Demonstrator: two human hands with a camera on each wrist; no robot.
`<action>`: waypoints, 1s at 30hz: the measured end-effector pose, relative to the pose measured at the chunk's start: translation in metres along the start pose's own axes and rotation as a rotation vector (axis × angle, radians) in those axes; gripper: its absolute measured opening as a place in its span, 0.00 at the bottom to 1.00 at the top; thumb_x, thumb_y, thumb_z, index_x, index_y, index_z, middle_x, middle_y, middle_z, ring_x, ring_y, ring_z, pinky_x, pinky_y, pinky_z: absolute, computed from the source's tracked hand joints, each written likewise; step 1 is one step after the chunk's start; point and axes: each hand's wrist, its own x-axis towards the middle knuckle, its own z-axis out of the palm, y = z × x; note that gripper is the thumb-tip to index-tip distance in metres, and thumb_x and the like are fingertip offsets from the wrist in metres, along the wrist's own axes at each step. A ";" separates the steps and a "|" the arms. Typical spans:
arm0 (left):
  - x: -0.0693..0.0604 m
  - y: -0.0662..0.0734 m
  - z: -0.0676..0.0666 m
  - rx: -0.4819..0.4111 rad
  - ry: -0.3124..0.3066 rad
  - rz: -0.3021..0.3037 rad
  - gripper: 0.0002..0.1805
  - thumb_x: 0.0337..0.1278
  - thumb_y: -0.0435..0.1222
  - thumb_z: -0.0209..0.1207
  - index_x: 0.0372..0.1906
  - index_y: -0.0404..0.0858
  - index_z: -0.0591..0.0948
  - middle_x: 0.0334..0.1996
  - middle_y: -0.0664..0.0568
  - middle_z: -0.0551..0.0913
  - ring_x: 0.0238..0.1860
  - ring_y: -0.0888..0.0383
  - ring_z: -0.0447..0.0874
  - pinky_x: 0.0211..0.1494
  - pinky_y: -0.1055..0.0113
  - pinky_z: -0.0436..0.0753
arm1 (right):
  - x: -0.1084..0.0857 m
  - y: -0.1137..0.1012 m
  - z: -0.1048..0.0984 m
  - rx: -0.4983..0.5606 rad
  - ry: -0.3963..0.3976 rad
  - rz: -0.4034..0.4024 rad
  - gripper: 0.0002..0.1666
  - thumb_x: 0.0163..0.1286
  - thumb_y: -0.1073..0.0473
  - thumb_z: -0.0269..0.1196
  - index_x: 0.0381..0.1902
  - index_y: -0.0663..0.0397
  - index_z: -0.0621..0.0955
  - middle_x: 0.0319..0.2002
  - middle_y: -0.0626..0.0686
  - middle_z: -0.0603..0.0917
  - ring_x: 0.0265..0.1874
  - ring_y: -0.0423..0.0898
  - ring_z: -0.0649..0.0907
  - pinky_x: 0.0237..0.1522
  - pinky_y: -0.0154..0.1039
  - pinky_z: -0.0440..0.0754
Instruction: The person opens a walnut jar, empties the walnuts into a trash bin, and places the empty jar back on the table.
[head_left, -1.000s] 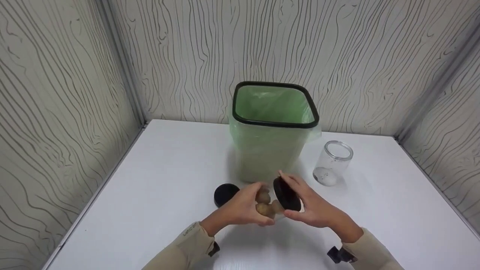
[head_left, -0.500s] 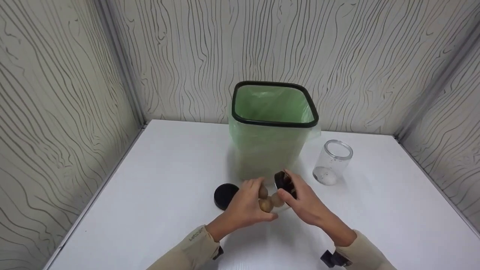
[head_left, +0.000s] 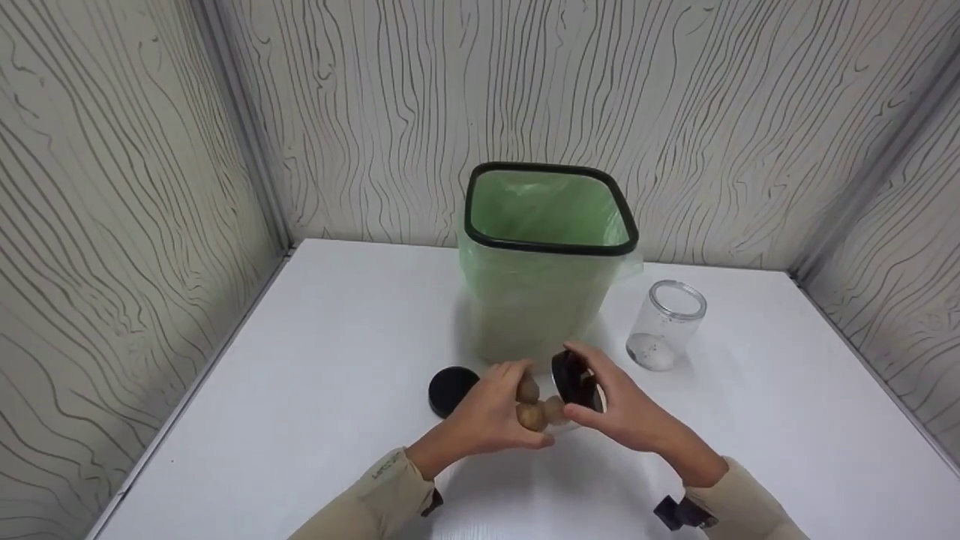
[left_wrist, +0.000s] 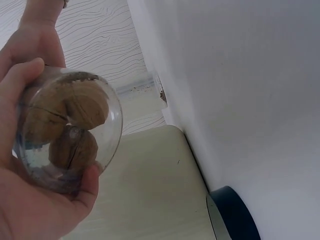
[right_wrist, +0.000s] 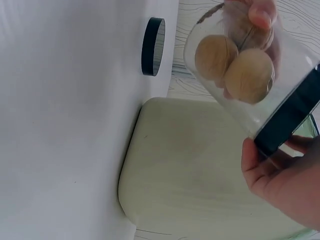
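Note:
A clear jar (right_wrist: 280, 95) holding three round brown walnuts (head_left: 531, 415) is tilted on its side above the table. My left hand (head_left: 491, 412) grips its base end, fingers and thumb curled round the wall; the walnuts (left_wrist: 73, 148) rest near that end in the left wrist view. My right hand (head_left: 626, 409) holds the black lid (right_wrist: 289, 112) at the jar's other end, thumb and fingers on its rim. In the right wrist view the lid sits across the jar's mouth. How tightly it is seated, I cannot tell.
A bin (head_left: 536, 300) with a green liner and black rim stands just behind my hands. Right of it is an uncovered clear jar (head_left: 664, 330) with specks inside. Another black lid (head_left: 451, 391) lies left of my left hand, on the white table (head_left: 300, 420).
My right hand has shifted its hold on the lid, its fingers closing in and then spreading again. The jar has moved slightly in my left hand's grip, which stays round it.

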 end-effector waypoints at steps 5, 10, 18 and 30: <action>0.000 -0.002 0.000 -0.029 -0.019 0.012 0.49 0.32 0.58 0.72 0.61 0.40 0.69 0.42 0.62 0.72 0.44 0.63 0.69 0.47 0.69 0.73 | -0.001 0.004 -0.003 0.007 -0.030 -0.101 0.44 0.60 0.57 0.66 0.71 0.53 0.59 0.61 0.49 0.68 0.53 0.44 0.72 0.51 0.43 0.75; -0.001 -0.001 -0.002 -0.057 -0.049 0.008 0.49 0.32 0.59 0.72 0.62 0.40 0.68 0.45 0.60 0.73 0.47 0.62 0.70 0.49 0.66 0.73 | -0.001 0.007 -0.006 0.004 -0.038 -0.184 0.47 0.57 0.56 0.68 0.71 0.53 0.60 0.62 0.51 0.68 0.55 0.44 0.72 0.54 0.40 0.72; -0.001 0.000 0.001 -0.042 -0.012 -0.012 0.47 0.31 0.56 0.74 0.60 0.41 0.69 0.41 0.62 0.72 0.43 0.63 0.69 0.45 0.69 0.73 | -0.003 0.002 -0.003 -0.013 -0.038 -0.130 0.50 0.58 0.55 0.67 0.73 0.52 0.56 0.67 0.57 0.64 0.61 0.46 0.68 0.59 0.43 0.69; 0.000 0.005 0.007 0.127 0.120 0.016 0.51 0.34 0.58 0.71 0.63 0.34 0.67 0.45 0.56 0.73 0.51 0.58 0.71 0.52 0.65 0.74 | 0.001 -0.011 0.009 -0.025 0.071 0.186 0.41 0.68 0.49 0.58 0.71 0.62 0.57 0.60 0.60 0.68 0.54 0.53 0.73 0.49 0.50 0.76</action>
